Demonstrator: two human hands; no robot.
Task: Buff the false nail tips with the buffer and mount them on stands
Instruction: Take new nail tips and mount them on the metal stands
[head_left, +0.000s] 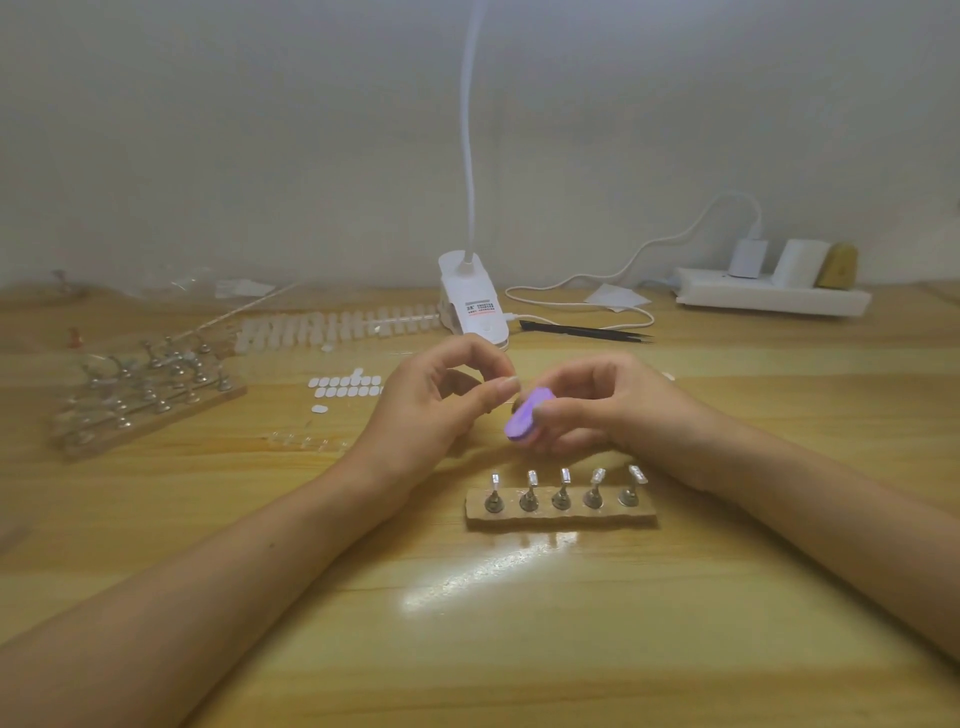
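Bare forearms flanked the wooden strip, which carried 5 metal stands, each topped with 1 clear nail tip. Just behind the strip, the right hand gripped 1 purple oval buffer, its flat face tilted toward the left hand. That hand's thumb and forefinger were pinched together at the buffer's upper end. Whether a tip sat between them could not be told. Far left of the strip stood 1 board crowded with more stands.

I see the purple buffer tilted; at its 6 o'clock, five upright stands, each bearing a clear tip.
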